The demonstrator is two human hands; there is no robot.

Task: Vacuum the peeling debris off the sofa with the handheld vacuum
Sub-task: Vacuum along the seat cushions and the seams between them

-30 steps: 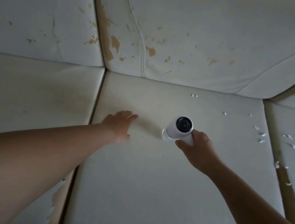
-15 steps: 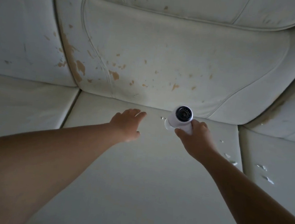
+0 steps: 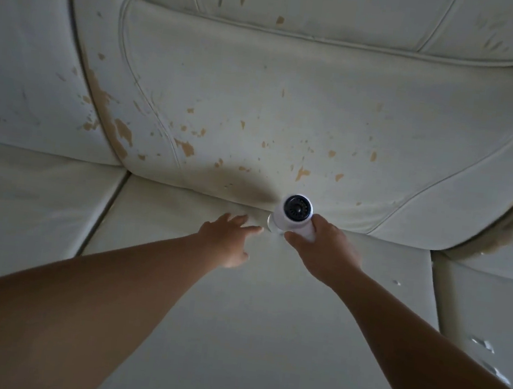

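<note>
Grips the handheld vacuum in the right hand, nozzle-down at the far crease under the back cushion, with the left hand spread open alongside, likely steadying the seat cushion.

1 vac, 2 hands – left hand, right hand – 3 seat cushions, approx 3 loose flakes

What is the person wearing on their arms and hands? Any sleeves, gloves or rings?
Nothing that shows. The left arm and right arm are bare as far as the picture reaches: no sleeves. The left hand and right hand wear no gloves, and no watch, bracelet or ring shows, though the light is dim.
</note>
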